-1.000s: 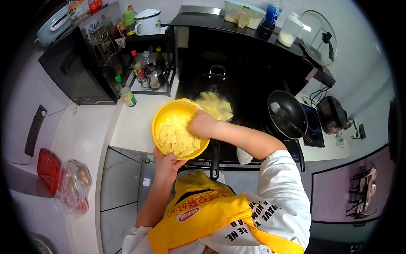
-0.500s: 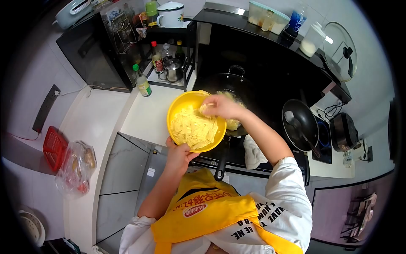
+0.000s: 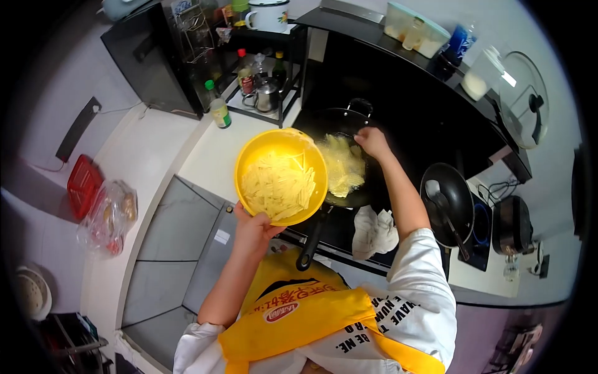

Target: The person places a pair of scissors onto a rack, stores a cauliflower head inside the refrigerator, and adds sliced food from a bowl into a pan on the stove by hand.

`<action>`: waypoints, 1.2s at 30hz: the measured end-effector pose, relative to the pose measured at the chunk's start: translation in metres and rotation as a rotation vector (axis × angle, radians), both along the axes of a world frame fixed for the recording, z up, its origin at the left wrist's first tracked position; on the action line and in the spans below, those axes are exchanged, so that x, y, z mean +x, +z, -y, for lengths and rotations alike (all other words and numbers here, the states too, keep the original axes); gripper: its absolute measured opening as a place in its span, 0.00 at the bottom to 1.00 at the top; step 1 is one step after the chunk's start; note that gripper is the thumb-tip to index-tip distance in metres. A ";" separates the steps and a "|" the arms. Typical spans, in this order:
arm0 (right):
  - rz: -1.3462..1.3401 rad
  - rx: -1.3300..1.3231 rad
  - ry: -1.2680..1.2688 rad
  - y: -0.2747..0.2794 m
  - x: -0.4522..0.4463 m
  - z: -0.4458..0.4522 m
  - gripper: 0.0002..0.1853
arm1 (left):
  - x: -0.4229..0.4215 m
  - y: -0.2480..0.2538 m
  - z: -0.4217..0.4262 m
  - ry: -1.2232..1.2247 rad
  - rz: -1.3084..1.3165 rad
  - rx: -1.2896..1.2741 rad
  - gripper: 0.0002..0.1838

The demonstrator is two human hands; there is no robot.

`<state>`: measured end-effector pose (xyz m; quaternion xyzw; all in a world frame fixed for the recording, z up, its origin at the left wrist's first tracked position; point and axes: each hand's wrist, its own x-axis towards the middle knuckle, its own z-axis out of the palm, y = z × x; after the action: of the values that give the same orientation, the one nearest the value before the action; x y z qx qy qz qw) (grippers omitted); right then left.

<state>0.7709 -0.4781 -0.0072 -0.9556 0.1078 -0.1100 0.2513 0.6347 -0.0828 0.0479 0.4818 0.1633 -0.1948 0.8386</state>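
Observation:
My left hand [image 3: 252,232] grips the lower rim of a yellow bowl [image 3: 274,142], thumb near the edge. Pale yellow potato strips [image 3: 277,187], coated in something whitish, fill much of the bowl, which is held in front of the stove and beside a black wok [image 3: 375,177]. More strips [image 3: 341,165] lie in the wok, in what looks like bubbling oil. Above the wok's right side is my right hand [image 3: 372,142], its fingers curled together. Whether any strip is between those fingers cannot be seen.
The wok's handle [image 3: 309,243] juts toward my body, with a white cloth [image 3: 374,232] beside it. A frying pan [image 3: 450,199] with a spatula sits to the right. Bottles and a metal pot [image 3: 266,95] stand on a rack at the back left.
My right hand has moved from inside the bowl rightward to above the wok. The bowl has shifted slightly left in my left hand. The view has turned a little.

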 end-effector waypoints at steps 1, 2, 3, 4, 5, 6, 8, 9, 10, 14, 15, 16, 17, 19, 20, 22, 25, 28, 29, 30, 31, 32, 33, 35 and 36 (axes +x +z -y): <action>0.138 0.092 0.040 0.013 -0.005 -0.016 0.14 | -0.002 0.000 0.005 0.017 0.011 -0.013 0.41; 0.184 0.256 0.114 0.033 -0.014 -0.036 0.14 | -0.004 0.001 0.009 0.033 0.009 -0.007 0.41; 0.089 0.394 0.156 0.069 -0.034 -0.067 0.14 | -0.006 0.004 0.014 0.032 0.020 -0.011 0.42; 0.082 0.386 0.262 0.085 -0.047 -0.087 0.13 | -0.009 0.004 0.019 0.029 0.028 -0.015 0.42; 0.153 0.384 0.380 0.085 -0.057 -0.104 0.12 | -0.011 0.003 0.025 0.041 0.022 -0.012 0.42; 0.197 0.264 0.556 0.090 -0.066 -0.119 0.10 | -0.013 0.003 0.031 0.060 0.048 -0.017 0.40; 0.070 -0.001 0.763 0.086 -0.071 -0.139 0.11 | -0.017 0.001 0.040 0.084 0.071 -0.024 0.38; -0.033 -0.108 0.750 0.075 -0.068 -0.145 0.13 | -0.018 -0.002 0.043 0.062 0.057 -0.044 0.40; -0.135 -0.215 0.732 0.066 -0.064 -0.150 0.16 | -0.019 -0.003 0.045 0.038 0.044 -0.063 0.41; -0.256 -0.112 0.662 0.055 -0.056 -0.155 0.20 | -0.022 0.005 0.050 0.051 0.018 -0.054 0.41; -0.253 -0.072 0.662 0.056 -0.056 -0.154 0.18 | -0.023 0.008 0.050 0.049 0.018 -0.038 0.41; -0.250 -0.032 0.657 0.057 -0.057 -0.154 0.17 | -0.023 0.009 0.050 0.043 0.018 -0.022 0.42; -0.247 -0.032 0.650 0.059 -0.059 -0.154 0.17 | -0.023 0.008 0.049 0.036 0.020 -0.022 0.42; -0.220 -0.050 0.674 0.073 -0.062 -0.153 0.14 | -0.019 0.006 0.050 0.028 0.027 -0.048 0.42; -0.217 -0.054 0.662 0.078 -0.063 -0.151 0.14 | -0.016 0.006 0.049 0.016 0.031 -0.052 0.42; -0.151 0.019 0.572 0.087 -0.062 -0.148 0.12 | -0.011 0.007 0.048 -0.022 0.040 -0.072 0.43; -0.149 0.177 0.540 0.092 -0.050 -0.137 0.11 | -0.005 0.012 0.047 -0.012 0.020 -0.046 0.40; -0.362 0.770 0.355 0.105 -0.047 -0.130 0.08 | 0.002 0.008 0.042 -0.017 0.013 -0.054 0.42; -0.366 0.897 0.340 0.108 -0.045 -0.124 0.07 | 0.004 0.007 0.038 -0.032 0.016 -0.060 0.42; -0.308 1.030 0.282 0.101 -0.040 -0.115 0.07 | 0.007 0.008 0.034 -0.031 0.012 -0.060 0.42; -0.258 1.096 0.224 0.099 -0.038 -0.106 0.07 | 0.010 0.008 0.031 -0.030 0.006 -0.059 0.43; -0.207 1.161 0.164 0.097 -0.037 -0.095 0.07 | 0.013 0.008 0.027 -0.050 0.009 -0.068 0.43; -0.182 1.225 0.136 0.084 -0.029 -0.077 0.07 | 0.015 0.007 0.021 -0.041 0.010 -0.058 0.43; -0.117 1.055 -0.086 0.066 -0.024 -0.054 0.06 | 0.019 0.006 0.012 -0.020 0.015 -0.031 0.43; -0.103 0.902 -0.167 0.050 -0.020 -0.040 0.05 | 0.021 0.005 0.007 -0.032 0.015 -0.036 0.43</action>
<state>0.7508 -0.4386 0.0430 -0.7430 0.2339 -0.0245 0.6266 0.6555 -0.0901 0.0529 0.4708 0.1457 -0.2074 0.8450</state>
